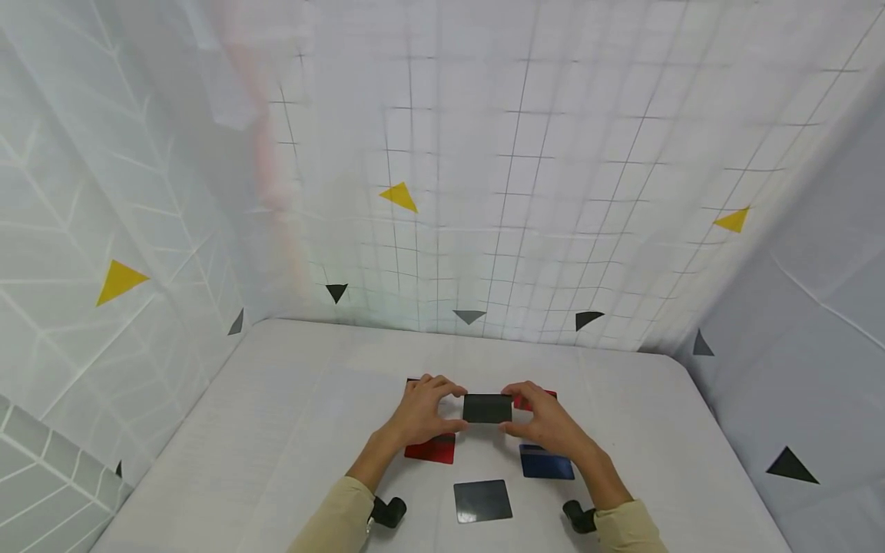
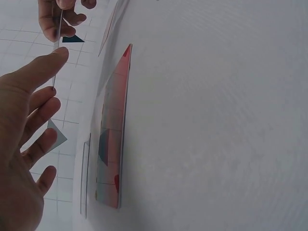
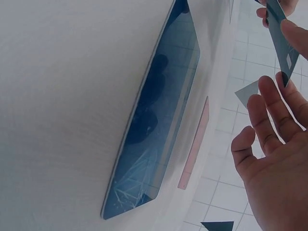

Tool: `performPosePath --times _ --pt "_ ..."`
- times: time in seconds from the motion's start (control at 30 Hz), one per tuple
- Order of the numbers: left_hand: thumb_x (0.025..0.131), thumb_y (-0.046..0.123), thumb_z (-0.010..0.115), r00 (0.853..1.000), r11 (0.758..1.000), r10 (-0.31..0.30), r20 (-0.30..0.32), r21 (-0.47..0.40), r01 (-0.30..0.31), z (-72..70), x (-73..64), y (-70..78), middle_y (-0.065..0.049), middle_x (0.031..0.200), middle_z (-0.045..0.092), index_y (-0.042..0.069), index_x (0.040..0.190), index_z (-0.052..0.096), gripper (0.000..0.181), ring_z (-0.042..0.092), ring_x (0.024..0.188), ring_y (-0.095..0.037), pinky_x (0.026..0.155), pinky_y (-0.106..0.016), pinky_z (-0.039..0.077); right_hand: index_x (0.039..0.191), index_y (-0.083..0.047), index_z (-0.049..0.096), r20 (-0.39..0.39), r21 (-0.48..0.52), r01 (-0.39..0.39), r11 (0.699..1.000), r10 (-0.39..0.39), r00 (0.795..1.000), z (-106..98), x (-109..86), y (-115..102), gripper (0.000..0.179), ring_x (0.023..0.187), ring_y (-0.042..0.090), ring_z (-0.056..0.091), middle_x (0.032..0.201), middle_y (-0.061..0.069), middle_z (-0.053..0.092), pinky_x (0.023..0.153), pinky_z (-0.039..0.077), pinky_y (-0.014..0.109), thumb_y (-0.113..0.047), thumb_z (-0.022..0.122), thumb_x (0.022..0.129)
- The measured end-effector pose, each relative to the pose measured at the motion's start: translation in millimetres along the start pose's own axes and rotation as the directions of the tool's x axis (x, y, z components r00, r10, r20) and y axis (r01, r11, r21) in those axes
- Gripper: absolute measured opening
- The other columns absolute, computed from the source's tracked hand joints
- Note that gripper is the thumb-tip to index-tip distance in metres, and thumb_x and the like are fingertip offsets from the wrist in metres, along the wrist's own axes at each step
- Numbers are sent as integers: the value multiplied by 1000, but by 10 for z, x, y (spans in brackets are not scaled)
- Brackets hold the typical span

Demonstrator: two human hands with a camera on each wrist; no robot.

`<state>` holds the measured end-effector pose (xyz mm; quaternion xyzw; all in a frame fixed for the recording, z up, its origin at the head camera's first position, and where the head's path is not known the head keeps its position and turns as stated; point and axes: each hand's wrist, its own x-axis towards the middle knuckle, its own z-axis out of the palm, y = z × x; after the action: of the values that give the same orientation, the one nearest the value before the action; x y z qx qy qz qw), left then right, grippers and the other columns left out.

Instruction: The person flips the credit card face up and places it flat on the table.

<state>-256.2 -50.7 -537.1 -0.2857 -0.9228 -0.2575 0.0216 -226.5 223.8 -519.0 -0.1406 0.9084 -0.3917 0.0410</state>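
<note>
Both hands hold one dark card (image 1: 487,408) up off the table by its short ends. My left hand (image 1: 423,412) pinches its left end between thumb and fingertips, and my right hand (image 1: 546,424) pinches the right end. In the left wrist view the card looks thin, almost edge-on; the right wrist view shows its dark face (image 3: 278,36). Below the left hand lies a red card (image 2: 114,130). A blue card (image 3: 154,110) lies below the right hand. Another red card (image 1: 551,395) is partly hidden behind the right hand.
A dark grey, shiny card (image 1: 482,501) lies nearest me on the white table (image 1: 311,430). The corner of another dark-edged card (image 1: 412,380) shows behind the left hand. White sheets with yellow and black triangles enclose the table at the back and sides.
</note>
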Motion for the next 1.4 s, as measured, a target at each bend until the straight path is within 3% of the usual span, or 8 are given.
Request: performPosePath --times 0.63,0.87,1.23,1.4 --pt "83 53 78 999 1000 -12 35 18 12 10 6 56 8 125 63 31 130 65 54 51 120 -17 101 -50 35 131 -21 59 -12 14 51 999 -51 999 -27 -34 -37 59 109 25 57 121 -3 60 94 49 49 -38 85 81" --pt "83 55 77 999 999 9 37 44 -10 32 15 80 9 124 63 31 130 65 55 53 122 -18 101 -50 36 132 -24 55 -15 38 64 997 -63 998 -24 -41 -38 61 109 28 55 117 -1 58 90 49 49 -42 83 81" --pt "84 55 76 999 999 6 46 40 -8 91 55 93 7 126 63 30 130 66 54 52 123 -18 102 -49 36 136 -25 53 -7 91 82 992 -82 997 -15 -26 -64 62 113 32 54 124 -1 57 90 48 52 -44 81 84" --pt "83 53 77 999 999 17 51 37 -19 84 65 104 8 125 64 29 130 66 53 51 123 -19 100 -48 36 136 -26 54 0 93 78 993 -78 997 -9 -6 -95 61 113 30 54 122 -2 58 87 48 44 -41 82 84"
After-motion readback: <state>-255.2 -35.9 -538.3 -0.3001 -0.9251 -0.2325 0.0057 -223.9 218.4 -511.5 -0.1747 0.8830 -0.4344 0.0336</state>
